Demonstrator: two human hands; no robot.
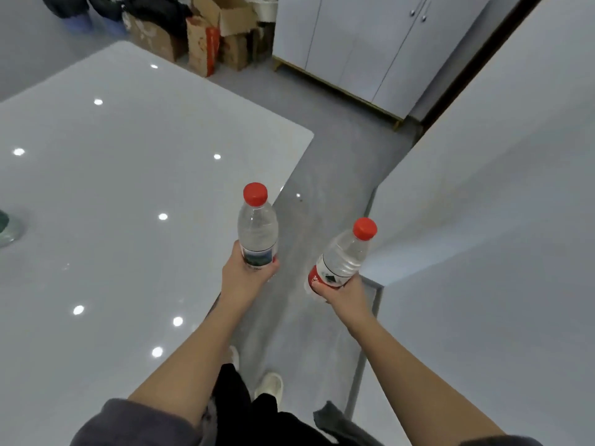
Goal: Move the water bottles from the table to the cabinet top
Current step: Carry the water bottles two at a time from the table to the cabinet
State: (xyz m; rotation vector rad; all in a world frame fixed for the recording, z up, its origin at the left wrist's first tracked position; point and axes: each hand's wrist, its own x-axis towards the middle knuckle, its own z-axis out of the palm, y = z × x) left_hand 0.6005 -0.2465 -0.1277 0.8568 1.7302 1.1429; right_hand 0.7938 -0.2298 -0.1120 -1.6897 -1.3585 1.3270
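My left hand (248, 273) grips a clear water bottle (257, 226) with a red cap, held upright over the table's right edge. My right hand (343, 292) holds a second red-capped water bottle (343, 257), tilted to the right, close to the corner of the white cabinet top (499, 194). Both bottles are in the air above the floor gap between the glossy white table (122, 188) and the cabinet.
A greenish glass object (8, 228) sits at the table's left edge. Cardboard boxes (206, 37) are piled on the floor at the back. A white cupboard with doors (363, 43) stands at the far end of the aisle. My feet (269, 384) show below.
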